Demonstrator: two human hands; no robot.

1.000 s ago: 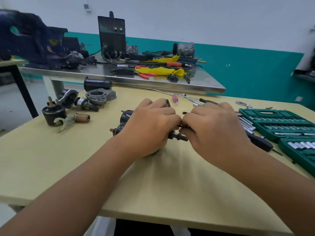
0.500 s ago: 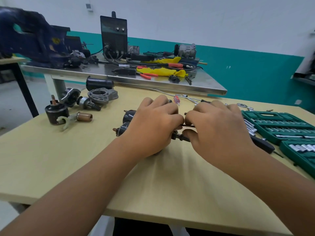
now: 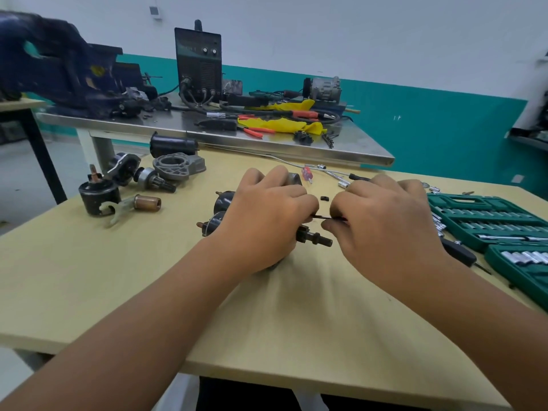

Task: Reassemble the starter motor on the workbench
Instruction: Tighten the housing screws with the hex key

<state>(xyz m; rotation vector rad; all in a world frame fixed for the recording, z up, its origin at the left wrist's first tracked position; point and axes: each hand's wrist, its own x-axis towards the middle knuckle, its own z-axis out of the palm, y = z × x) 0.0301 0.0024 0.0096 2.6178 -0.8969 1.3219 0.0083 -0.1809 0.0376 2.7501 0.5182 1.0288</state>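
Lying crosswise, armature shaft pointing right.

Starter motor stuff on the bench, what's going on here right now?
A person is working on a starter motor assembly at a wooden workbench. The left hand wraps around its body, shaft pointing right, while the right hand pinches a thin dark strip towards it. Other motor parts lie at the far left, and an open green socket set sits to the right.
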